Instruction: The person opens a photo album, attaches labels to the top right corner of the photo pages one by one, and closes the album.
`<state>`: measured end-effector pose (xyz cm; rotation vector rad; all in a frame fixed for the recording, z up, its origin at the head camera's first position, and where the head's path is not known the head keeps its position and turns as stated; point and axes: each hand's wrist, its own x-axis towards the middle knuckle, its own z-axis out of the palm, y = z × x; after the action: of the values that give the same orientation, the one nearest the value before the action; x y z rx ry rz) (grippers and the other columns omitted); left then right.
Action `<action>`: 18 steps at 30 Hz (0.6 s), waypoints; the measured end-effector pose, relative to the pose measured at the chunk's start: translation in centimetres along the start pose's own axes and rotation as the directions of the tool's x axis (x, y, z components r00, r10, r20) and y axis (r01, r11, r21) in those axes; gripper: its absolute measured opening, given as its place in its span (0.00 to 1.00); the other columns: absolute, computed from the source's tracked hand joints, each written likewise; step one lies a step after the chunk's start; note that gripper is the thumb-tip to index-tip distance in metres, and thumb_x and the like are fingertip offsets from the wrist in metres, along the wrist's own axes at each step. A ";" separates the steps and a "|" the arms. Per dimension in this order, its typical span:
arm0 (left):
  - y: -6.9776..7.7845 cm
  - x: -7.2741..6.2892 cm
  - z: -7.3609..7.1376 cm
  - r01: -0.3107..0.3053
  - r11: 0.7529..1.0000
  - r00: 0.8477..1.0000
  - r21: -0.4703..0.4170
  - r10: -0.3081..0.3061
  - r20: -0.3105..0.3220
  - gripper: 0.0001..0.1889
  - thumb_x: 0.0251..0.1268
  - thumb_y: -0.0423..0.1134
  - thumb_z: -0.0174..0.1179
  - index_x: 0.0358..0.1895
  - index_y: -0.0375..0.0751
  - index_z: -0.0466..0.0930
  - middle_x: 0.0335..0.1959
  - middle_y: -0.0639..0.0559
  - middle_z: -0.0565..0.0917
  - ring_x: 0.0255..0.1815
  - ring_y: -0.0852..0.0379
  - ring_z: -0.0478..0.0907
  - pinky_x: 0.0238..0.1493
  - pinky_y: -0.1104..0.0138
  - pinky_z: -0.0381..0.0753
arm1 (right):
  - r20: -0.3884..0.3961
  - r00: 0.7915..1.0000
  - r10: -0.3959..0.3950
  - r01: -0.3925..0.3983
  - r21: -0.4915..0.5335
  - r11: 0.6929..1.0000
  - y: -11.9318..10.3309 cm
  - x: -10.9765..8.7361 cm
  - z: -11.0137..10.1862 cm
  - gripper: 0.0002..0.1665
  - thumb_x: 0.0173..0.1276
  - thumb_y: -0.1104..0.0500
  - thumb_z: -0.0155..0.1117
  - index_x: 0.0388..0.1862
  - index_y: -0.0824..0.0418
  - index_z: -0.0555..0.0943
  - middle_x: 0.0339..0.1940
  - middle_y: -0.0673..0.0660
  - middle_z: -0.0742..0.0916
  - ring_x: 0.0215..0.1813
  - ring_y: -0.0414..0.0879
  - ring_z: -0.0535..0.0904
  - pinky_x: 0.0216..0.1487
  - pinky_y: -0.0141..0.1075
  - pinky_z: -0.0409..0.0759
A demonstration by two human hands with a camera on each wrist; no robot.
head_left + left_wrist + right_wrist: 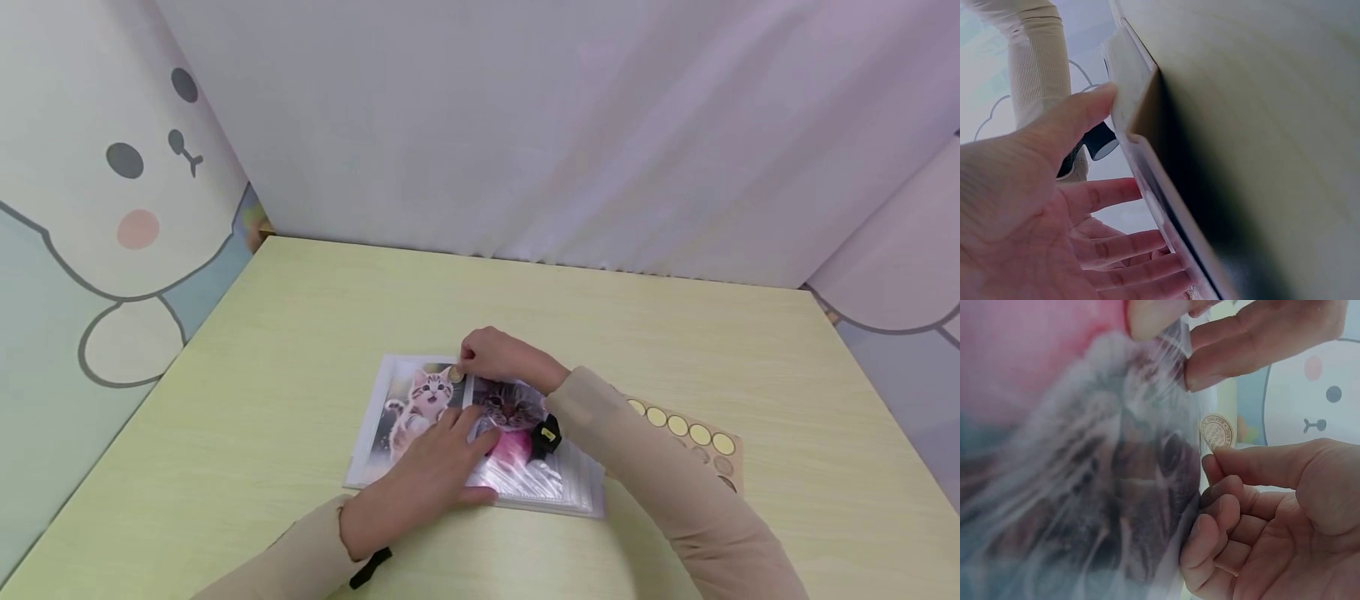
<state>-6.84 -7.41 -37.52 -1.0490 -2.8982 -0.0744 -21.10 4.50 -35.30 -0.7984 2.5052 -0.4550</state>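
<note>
An open photo album [363, 442] with clear sleeves lies on the table, a kitten picture [429, 390] on its left page and a cat in pink [510, 450] on its right. My right hand [498, 354] is at the album's top edge near the spine, pinching a round brown printed sticker [1217, 430] between thumb and forefinger. The sticker is at the upper right corner of the kitten picture; whether it is stuck down I cannot tell. My left hand [427, 467] rests across the lower middle of the album, its fingers [1125, 247] extended against the pages.
A brown sheet of round stickers [735, 454] lies to the right of the album, partly hidden under the right sleeve [660, 475]. A pale yellow wooden table [300, 333] extends around it. White curtain [480, 125] hangs behind.
</note>
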 end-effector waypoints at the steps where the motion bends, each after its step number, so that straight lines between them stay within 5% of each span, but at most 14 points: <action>1: 0.0 0.0 0.0 0.001 1.000 1.000 -0.001 -0.001 0.002 0.35 0.46 0.66 0.61 0.55 0.48 0.73 0.57 0.42 0.71 0.53 0.47 0.72 0.53 0.59 0.78 | -0.002 1.000 0.009 -0.009 -0.007 1.000 -0.1 0.0 0.0 0.10 0.68 0.56 0.56 0.33 0.61 0.81 0.29 0.52 0.81 0.28 0.41 0.71 0.27 0.28 0.67; 18: -0.1 0.0 0.1 -0.005 1.000 1.000 -0.011 0.005 0.005 0.34 0.47 0.66 0.61 0.55 0.48 0.74 0.57 0.43 0.71 0.53 0.48 0.71 0.53 0.60 0.77 | 0.028 0.995 0.096 -0.094 -0.075 0.993 -0.8 0.2 0.3 0.10 0.69 0.54 0.56 0.31 0.59 0.79 0.28 0.51 0.80 0.28 0.43 0.71 0.27 0.30 0.67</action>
<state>-6.93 -7.51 -37.61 -1.0598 -2.9027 -0.0879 -20.68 3.70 -35.29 -0.7041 2.5305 -0.3164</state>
